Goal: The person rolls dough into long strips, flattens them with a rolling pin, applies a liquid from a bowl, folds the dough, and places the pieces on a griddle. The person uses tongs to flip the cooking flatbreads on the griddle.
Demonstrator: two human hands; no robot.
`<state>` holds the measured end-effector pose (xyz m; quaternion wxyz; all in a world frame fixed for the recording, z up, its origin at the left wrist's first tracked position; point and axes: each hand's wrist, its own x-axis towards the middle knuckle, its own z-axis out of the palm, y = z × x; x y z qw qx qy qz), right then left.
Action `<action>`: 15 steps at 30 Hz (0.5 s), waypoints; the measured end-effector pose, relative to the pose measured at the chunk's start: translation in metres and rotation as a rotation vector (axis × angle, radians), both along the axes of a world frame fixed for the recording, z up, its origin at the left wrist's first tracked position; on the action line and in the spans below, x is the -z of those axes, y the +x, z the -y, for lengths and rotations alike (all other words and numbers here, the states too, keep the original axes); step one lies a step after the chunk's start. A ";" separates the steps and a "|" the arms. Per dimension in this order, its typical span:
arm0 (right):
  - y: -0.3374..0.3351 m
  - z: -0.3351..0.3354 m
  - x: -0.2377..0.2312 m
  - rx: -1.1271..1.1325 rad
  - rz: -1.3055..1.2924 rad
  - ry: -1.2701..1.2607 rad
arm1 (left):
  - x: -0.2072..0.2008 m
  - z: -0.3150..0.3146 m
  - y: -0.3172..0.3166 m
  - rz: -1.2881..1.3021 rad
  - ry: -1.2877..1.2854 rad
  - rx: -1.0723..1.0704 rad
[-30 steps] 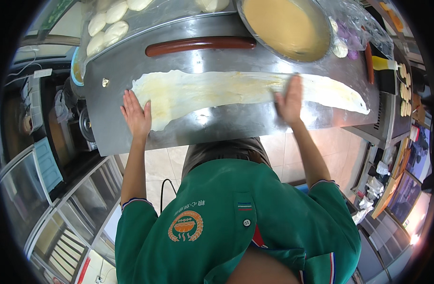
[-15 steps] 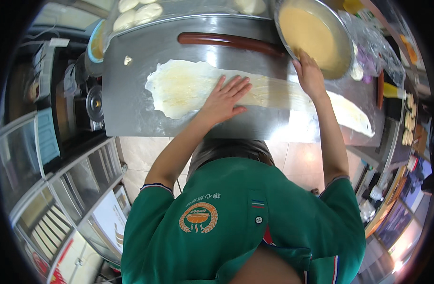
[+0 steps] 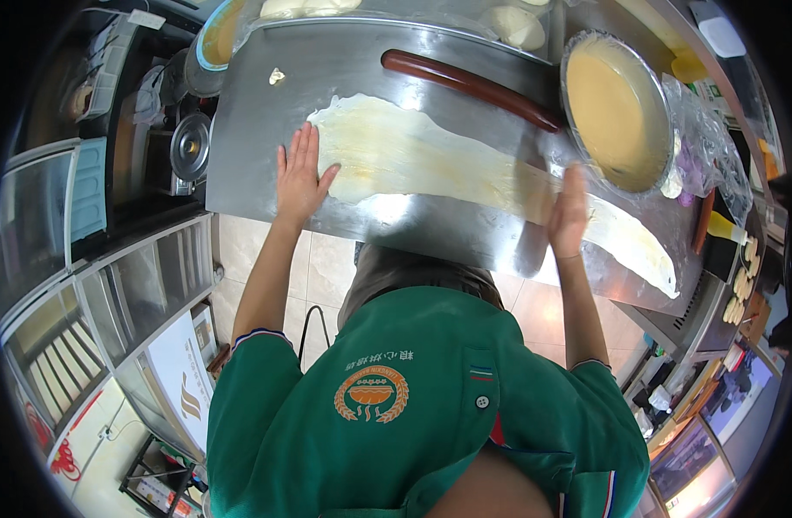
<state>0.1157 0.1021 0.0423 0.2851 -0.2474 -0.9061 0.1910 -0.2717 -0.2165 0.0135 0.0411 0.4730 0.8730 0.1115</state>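
Observation:
A long, thin sheet of dough (image 3: pixel 396 160) lies across the steel worktop, smeared with a yellowish paste and narrowing toward the right. At its wide left end my left hand (image 3: pixel 301 177) rests flat, fingers stretched out and thumb against the edge of the sheet. Over the narrower right part is my right hand (image 3: pixel 570 211), seen edge-on and somewhat blurred, its fingers straight and nothing visible in them. Just beyond that hand stands a metal bowl (image 3: pixel 670 129) of pale yellow-brown paste. Whether the right fingertips touch the dough is unclear.
Behind the dough lies a brown rolling pin (image 3: pixel 469 86). A small dough scrap (image 3: pixel 277 76) sits at the far left. Dough pieces (image 3: pixel 515 28) rest beyond the worktop's back edge. Plastic wrap (image 3: pixel 707 129) and a yellow bottle (image 3: pixel 724 227) are at the right.
My left hand has moved left from the middle of the dough to its left end. My right hand has come out of the bowl and down over the dough. The whole view has shifted.

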 end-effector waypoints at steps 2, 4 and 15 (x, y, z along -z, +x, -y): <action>-0.027 0.032 -0.001 -0.108 0.164 0.011 | 0.005 0.011 0.006 -0.006 0.012 0.001; -0.076 0.048 -0.008 -0.117 0.188 0.061 | 0.006 0.022 0.016 0.021 0.015 -0.026; -0.223 0.151 0.034 -0.730 0.374 -0.022 | 0.001 -0.035 0.026 0.234 0.294 -0.157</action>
